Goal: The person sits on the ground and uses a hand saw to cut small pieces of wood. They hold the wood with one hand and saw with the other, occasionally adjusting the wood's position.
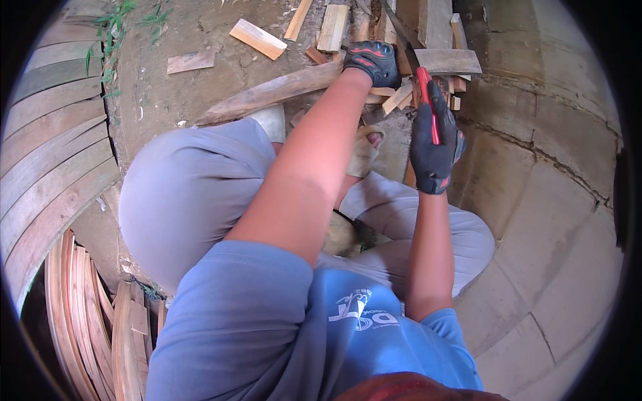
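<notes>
My left hand (373, 63), in a black glove with red trim, is closed on a piece of wood among the offcuts near the top middle. The curled fingers hide most of that piece. My right hand (433, 144), gloved alike, is wrapped around the red handle of a hand saw (423, 80). Its long, narrow dark blade points away from me, up and to the left, passing just right of my left hand; the teeth cannot be made out. Beside the blade, a short grey board (448, 61) lies across other wood. Small cut sticks (399, 97) lie just below my left hand.
A long curved wood slab (267, 93) lies before my legs. Loose offcuts (258, 39) are scattered on the dirt ground. Cracked concrete blocks (501, 174) stretch along the right. Wooden slats (57, 127) line the left, with long strips (80, 314) stacked below. My bent legs are close by.
</notes>
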`<state>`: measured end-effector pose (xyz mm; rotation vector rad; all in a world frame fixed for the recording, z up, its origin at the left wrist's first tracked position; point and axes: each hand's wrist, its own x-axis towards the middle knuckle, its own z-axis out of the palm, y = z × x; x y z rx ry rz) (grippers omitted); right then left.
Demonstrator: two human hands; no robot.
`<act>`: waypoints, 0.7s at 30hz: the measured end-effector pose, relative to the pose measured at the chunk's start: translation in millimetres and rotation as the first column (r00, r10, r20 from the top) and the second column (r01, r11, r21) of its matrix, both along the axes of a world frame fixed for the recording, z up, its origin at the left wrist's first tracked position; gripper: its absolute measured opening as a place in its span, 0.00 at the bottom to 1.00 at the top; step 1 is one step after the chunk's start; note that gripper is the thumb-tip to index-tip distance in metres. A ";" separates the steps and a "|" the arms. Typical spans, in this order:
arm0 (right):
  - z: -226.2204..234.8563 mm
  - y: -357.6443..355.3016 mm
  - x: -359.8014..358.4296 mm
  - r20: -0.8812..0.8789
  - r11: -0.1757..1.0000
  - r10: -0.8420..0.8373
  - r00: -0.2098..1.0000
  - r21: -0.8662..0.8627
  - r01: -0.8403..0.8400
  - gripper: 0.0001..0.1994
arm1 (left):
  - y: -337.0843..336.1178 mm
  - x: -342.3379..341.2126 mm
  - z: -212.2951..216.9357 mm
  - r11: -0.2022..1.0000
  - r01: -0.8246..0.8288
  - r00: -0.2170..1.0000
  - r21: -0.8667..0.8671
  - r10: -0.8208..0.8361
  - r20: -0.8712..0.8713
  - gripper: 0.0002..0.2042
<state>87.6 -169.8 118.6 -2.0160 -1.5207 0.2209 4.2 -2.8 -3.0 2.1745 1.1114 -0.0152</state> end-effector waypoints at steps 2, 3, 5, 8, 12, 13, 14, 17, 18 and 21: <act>-5.5 11.5 -0.4 -0.071 1.000 0.018 0.997 0.007 -0.018 0.19 | 2.2 -3.7 1.0 1.000 -0.010 1.000 -0.008 0.010 -0.008 0.24; -5.5 15.4 -0.9 -0.075 1.000 -0.005 0.997 -0.026 0.003 0.19 | 2.0 -3.0 1.7 1.000 -0.006 1.000 -0.022 0.006 -0.005 0.24; -6.0 22.4 -0.6 -0.082 0.995 -0.053 0.995 -0.092 0.046 0.19 | 1.7 -0.7 2.9 0.999 0.003 1.000 -0.050 -0.003 0.000 0.24; -17.0 21.3 2.5 -0.059 0.999 0.012 0.998 0.043 -0.009 0.19 | -0.6 0.6 -2.4 1.000 -0.002 1.000 0.009 0.002 0.000 0.24; -5.7 35.0 -6.2 -0.074 0.998 -0.069 0.995 -0.002 0.069 0.18 | -4.2 1.2 -2.9 0.999 -0.045 0.999 0.025 0.045 0.000 0.22; -4.4 39.0 -2.5 -0.064 0.998 -0.069 0.996 -0.017 0.068 0.18 | -8.6 3.0 -3.5 0.997 -0.066 0.998 0.051 0.066 -0.007 0.22; -2.8 43.4 1.0 -0.054 0.997 -0.069 0.996 -0.032 0.067 0.18 | -11.3 3.3 -4.6 0.993 -0.086 0.996 0.075 0.087 -0.013 0.21; 9.6 55.1 15.9 -0.111 0.995 -0.038 0.993 -0.101 0.027 0.17 | -19.4 4.8 -4.6 0.986 -0.115 0.993 0.122 0.109 0.052 0.19; 8.8 57.2 18.0 -0.126 0.996 -0.022 0.992 -0.086 0.011 0.18 | -18.2 4.1 -7.9 0.983 -0.116 0.992 0.142 0.109 0.058 0.19; 10.4 47.2 14.2 -0.153 0.994 -0.039 0.987 -0.106 0.023 0.18 | -12.8 2.2 -15.6 0.983 -0.094 0.995 0.159 0.086 0.059 0.19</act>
